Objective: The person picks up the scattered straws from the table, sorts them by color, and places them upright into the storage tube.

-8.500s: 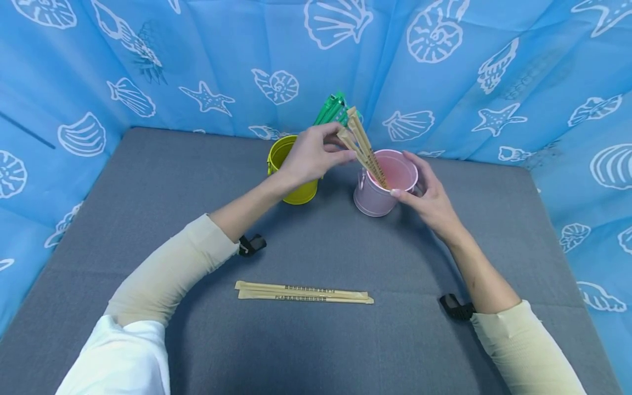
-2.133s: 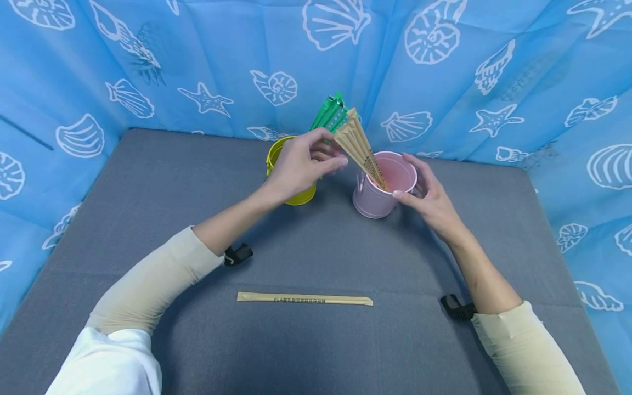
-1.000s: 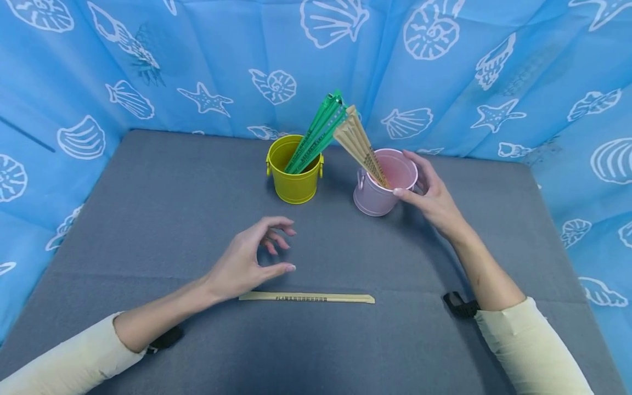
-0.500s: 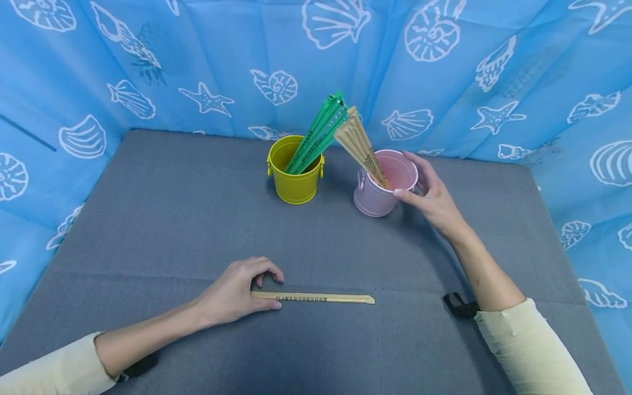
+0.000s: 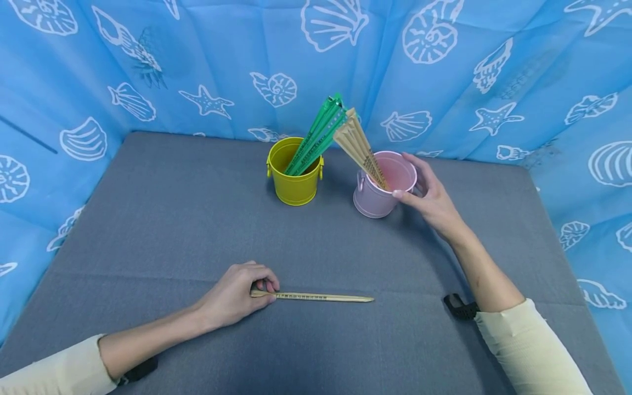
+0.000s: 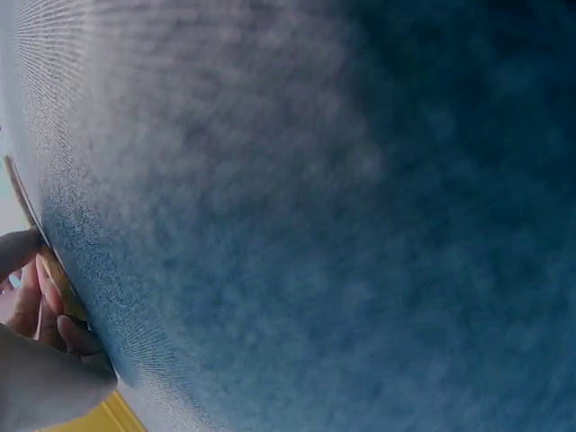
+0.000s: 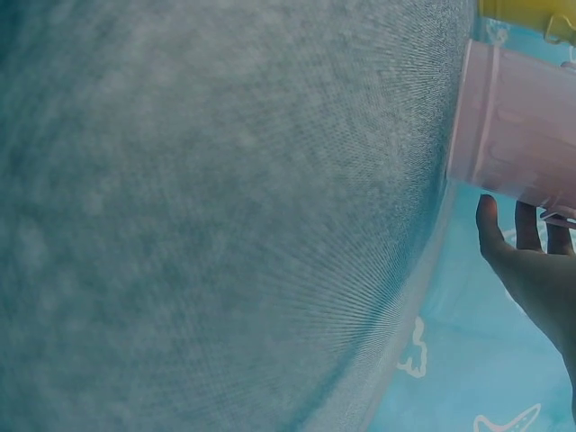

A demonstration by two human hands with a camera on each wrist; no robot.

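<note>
A paper-wrapped straw (image 5: 321, 298) with dark print lies across the near part of the table. My left hand (image 5: 237, 296) pinches its left end between thumb and fingers; the left wrist view shows the straw (image 6: 22, 191) between the fingertips. Farther back, my right hand (image 5: 434, 203) holds the right side of a small pink bucket (image 5: 372, 202), thumb at the rim and fingers round the far side. Several tan wrapped straws (image 5: 361, 145) lean left inside that bucket. In the right wrist view the fingers (image 7: 526, 229) lie along the pink bucket wall (image 7: 508, 126).
A yellow bucket (image 5: 295, 191) stands left of the pink one, with several green wrapped straws (image 5: 318, 137) leaning right in it. Their tops come close to the tan straws. The grey cloth-covered table (image 5: 163, 219) ends at a blue shell-print curtain (image 5: 222, 55).
One of two straws on the table has joined the others in the pink bucket. My left hand has since come back to the near straw and pinched it. The right hand stays put.
</note>
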